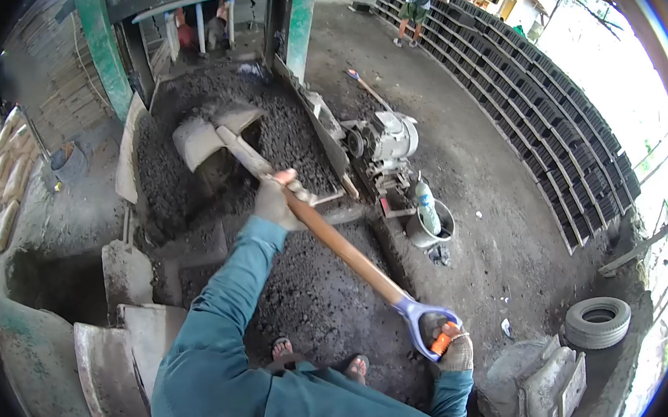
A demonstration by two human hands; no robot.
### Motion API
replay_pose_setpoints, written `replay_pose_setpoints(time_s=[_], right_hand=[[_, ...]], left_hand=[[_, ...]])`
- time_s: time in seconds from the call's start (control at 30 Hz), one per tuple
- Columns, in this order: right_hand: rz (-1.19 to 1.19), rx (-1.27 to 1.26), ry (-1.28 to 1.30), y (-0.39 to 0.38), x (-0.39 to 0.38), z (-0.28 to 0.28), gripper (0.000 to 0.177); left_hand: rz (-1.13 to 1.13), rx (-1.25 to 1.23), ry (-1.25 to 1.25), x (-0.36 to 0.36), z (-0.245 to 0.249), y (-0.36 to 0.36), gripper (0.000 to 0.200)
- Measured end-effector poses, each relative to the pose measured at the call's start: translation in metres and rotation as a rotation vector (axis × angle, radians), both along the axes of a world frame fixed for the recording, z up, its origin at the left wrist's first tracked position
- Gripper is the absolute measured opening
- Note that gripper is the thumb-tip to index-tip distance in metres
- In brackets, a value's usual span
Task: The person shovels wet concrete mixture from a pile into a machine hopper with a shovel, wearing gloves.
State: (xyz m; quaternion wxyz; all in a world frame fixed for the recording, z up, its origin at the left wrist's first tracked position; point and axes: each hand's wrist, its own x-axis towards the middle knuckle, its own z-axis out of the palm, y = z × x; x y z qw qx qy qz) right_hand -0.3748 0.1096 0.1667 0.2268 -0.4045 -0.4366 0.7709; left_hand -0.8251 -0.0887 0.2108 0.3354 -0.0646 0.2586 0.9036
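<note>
A shovel [345, 251] with a brown wooden shaft slants across the middle of the view. My left hand [278, 201], in a pale glove with bare fingertips, is wrapped round the shaft near the blade. Down at the right, my right hand [453, 346] grips the orange bar inside the blue D-shaped handle. The grey blade [199, 144] is over the dark, crumbly mix [183, 189] in a trough between green posts. More loose mix lies on the ground around my sandalled feet.
A grey motor [391, 135] stands right of the trough, near a bucket [439, 228] with a bottle in it. Long racks of dark blocks [522, 100] curve along the right, where a person [421, 2] stands. A tyre [597, 323] lies lower right; sacks [13, 163] are stacked left.
</note>
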Motion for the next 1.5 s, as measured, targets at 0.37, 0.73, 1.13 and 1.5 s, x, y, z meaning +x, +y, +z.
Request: replay_pose_setpoints(time_s=[0.37, 0.73, 1.13, 1.5], right_hand=[[-0.391, -0.094, -0.462, 0.006, 0.248, -0.025, 0.014], [-0.202, 0.077, -0.059, -0.096, -0.005, -0.018, 0.009], [-0.198, 0.417, 0.301, -0.06, 0.0, 0.144, 0.044], [-0.652, 1.809, 0.331, 0.13, 0.163, 0.367, 0.033]], left_hand=[[-0.491, 0.076, -0.271, 0.267, -0.08, 0.091, 0.01], [-0.247, -0.047, -0.085, -0.044, -0.078, 0.052, 0.022], [-0.158, 0.127, -0.014, -0.034, 0.033, 0.042, 0.031], [-0.307, 0.404, 0.618, 0.209, 0.041, 0.053, 0.071]])
